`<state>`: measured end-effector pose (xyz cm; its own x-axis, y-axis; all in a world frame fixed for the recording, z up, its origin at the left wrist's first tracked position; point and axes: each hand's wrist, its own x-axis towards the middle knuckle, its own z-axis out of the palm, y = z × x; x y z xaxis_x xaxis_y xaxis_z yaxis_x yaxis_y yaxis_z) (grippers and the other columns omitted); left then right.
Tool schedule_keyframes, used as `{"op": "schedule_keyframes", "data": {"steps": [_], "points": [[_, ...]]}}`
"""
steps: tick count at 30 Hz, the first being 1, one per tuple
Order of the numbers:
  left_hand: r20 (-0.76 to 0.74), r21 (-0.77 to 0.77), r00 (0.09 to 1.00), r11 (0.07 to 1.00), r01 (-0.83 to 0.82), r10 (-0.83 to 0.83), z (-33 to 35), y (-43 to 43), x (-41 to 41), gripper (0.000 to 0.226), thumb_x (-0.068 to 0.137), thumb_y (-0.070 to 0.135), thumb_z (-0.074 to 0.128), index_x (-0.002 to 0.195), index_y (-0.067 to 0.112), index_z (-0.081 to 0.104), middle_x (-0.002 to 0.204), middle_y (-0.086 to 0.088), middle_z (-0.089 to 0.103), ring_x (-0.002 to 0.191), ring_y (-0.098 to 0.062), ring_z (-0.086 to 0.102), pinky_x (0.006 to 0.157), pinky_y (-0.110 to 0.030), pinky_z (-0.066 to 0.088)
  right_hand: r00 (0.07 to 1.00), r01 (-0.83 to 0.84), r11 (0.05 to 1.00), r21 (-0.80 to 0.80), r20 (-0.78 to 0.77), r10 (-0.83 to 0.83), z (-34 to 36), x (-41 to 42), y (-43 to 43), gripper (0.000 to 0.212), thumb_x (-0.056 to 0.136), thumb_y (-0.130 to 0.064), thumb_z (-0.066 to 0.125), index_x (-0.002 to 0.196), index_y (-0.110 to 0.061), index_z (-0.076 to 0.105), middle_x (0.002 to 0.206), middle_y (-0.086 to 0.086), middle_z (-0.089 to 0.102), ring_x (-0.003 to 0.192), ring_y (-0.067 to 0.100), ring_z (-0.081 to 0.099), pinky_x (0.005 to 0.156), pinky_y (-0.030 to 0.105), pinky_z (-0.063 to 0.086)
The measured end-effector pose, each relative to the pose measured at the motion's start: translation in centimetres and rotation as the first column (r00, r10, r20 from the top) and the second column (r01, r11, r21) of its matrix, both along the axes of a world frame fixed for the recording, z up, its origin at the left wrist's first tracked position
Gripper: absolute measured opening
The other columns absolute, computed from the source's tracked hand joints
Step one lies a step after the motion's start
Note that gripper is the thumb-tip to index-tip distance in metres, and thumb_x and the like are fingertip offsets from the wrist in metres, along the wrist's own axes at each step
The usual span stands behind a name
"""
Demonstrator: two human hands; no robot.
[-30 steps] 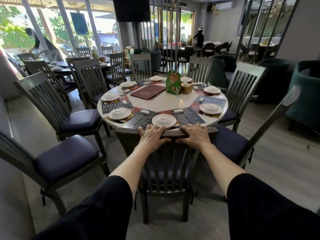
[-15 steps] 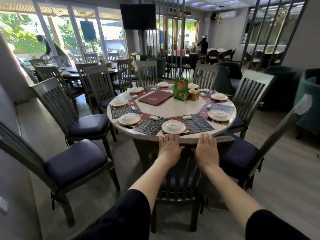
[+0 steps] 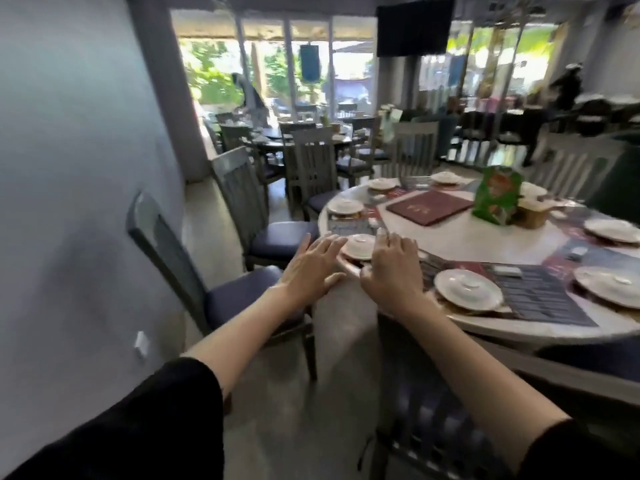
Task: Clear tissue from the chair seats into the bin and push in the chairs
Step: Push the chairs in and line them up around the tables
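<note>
My left hand [image 3: 311, 268] and my right hand [image 3: 391, 268] hover side by side, palms down, over the near left edge of the round white table [image 3: 512, 329]. Both hold nothing and their fingers are apart. The grey slatted chair [image 3: 433, 431] they held before stands tucked under the table at the lower right. To the left, a chair with a dark blue seat [image 3: 239, 299] stands pulled out near the wall. A second pulled-out chair [image 3: 280, 239] stands just beyond it. I see no tissue on either seat and no bin.
The table carries plates with bowls [image 3: 467, 289], dark placemats, a maroon menu [image 3: 429, 206] and a green packet [image 3: 497, 195]. A grey wall [image 3: 76, 202] runs close along the left. More tables and chairs stand behind, with people far off. The frame is blurred.
Both hands have lifted off the top rail of the pushed-in chair. The view has swung left, so the two pulled-out chairs by the wall are now ahead.
</note>
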<state>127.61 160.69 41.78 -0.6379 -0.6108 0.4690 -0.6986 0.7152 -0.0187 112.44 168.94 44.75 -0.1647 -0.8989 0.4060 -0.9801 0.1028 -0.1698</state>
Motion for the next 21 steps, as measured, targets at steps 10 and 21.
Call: {"op": "schedule_keyframes", "data": {"steps": [10,21], "points": [[0.186,-0.01,0.831,0.847,-0.531,0.524,-0.7,-9.2,20.4,0.081,0.085,0.029,0.06,0.149,0.015,0.012,0.156,-0.004,0.013,0.144,-0.019,0.005,0.113,-0.05,0.005,0.967,-0.253,0.966,0.057,0.031,0.251,-2.6,17.7,-15.9,0.08,0.09,-0.034,0.055,0.149,0.0,0.014,0.155,0.022,0.016,0.144,0.036,0.011,0.117,0.049,0.007],[0.391,-0.129,0.681,0.77,-0.625,0.619,4.6,-25.7,40.9,0.088,0.075,-0.006,0.05,0.149,0.015,0.008,0.157,-0.005,0.007,0.145,-0.02,0.001,0.114,-0.05,0.008,0.921,-0.389,0.919,0.061,0.059,0.386,-3.0,35.0,-32.2,0.076,0.095,-0.04,0.048,0.149,0.001,0.013,0.155,0.023,0.014,0.145,0.036,0.009,0.118,0.047,0.003]]}}
